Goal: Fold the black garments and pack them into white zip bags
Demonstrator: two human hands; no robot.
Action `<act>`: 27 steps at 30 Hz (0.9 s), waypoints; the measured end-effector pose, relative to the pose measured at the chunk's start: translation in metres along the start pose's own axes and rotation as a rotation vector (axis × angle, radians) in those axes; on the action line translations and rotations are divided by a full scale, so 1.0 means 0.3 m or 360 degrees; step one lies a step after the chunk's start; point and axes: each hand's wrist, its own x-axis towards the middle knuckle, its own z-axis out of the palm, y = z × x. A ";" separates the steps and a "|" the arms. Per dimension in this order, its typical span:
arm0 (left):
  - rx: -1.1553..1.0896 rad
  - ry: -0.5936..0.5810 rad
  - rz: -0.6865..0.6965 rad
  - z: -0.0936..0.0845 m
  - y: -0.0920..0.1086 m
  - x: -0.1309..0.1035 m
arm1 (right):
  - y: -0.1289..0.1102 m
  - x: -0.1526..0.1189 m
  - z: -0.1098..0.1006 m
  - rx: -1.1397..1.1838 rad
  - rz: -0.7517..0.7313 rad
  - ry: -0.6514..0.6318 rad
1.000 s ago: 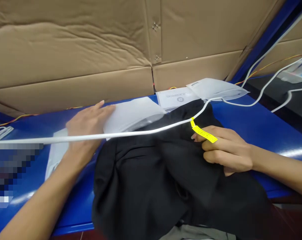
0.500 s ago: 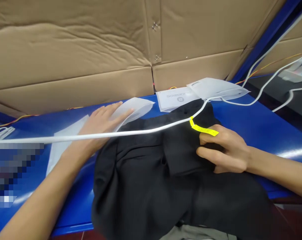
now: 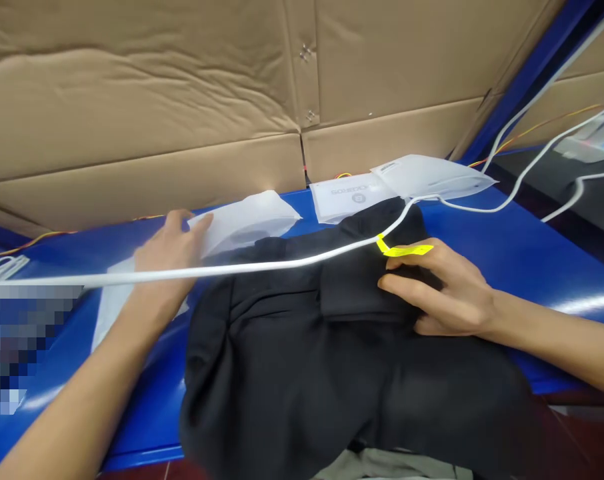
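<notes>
A black garment (image 3: 292, 373) lies bunched over the front of the blue table, with a fold across its middle. My right hand (image 3: 447, 293) is on its right side, fingers bent and closed on the cloth; some fingertips are hidden. At the back left, my left hand (image 3: 169, 247) pinches the left end of a translucent white plastic bag (image 3: 252, 217) between thumb and fingers. A white cable (image 3: 282, 265) with a yellow tag (image 3: 407, 251) passes in front of the view, across my left wrist and the garment.
Two more white bags, a printed one (image 3: 339, 200) and a frosted one (image 3: 432, 175), lie at the back of the blue table (image 3: 527, 280). Brown cardboard (image 3: 182, 87) walls the rear. Another pale sheet (image 3: 112, 293) lies under my left forearm. A clear container (image 3: 595, 140) sits far right.
My left hand has shifted left, its spread fingers closing at the bag's left end. The bag has moved slightly left. My right hand has moved slightly left and up, and the garment's middle fold with it.
</notes>
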 end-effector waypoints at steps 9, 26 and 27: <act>0.0162 -0.0056 -0.0194 -0.066 0.087 0.002 | -0.009 0.002 0.011 0.0165 0.0087 0.0007; -0.0103 -0.0221 0.0060 0.084 0.031 0.022 | 0.082 0.004 -0.009 0.0779 0.0283 -0.0266; -0.0106 -0.0170 0.0054 0.079 0.035 0.023 | 0.088 0.000 -0.008 0.0803 0.0317 -0.0257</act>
